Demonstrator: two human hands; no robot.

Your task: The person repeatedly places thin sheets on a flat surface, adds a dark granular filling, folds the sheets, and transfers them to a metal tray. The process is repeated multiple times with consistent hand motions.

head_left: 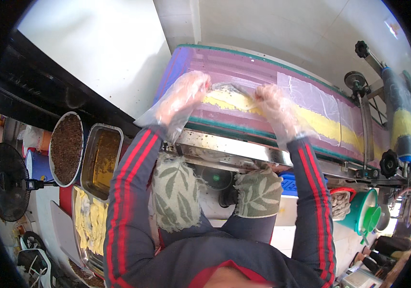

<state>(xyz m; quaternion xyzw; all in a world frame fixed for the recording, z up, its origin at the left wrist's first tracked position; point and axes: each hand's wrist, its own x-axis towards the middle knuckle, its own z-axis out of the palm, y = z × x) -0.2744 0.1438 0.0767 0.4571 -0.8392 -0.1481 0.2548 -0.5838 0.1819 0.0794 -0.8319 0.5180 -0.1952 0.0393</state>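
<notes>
Your left hand [184,96] and right hand [275,103], upper centre, pinch the wrapper [232,91]; tugging unevenly could tear it.

Dough strip [320,122] on belt [244,67]; trays [100,161] left, fan [6,187] further left.

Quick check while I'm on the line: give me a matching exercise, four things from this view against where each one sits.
Things:
1. round metal bowl of dark brown bits
2. black electric fan
3. green plastic bucket
4. yellow filling strip

Places:
A. far left, on the floor
B. on the purple conveyor belt
C. lower right, under the machine
D. left, beside the rectangular metal pan of amber liquid

Pairs: 1-D, 2-A, 3-C, 4-B
</notes>
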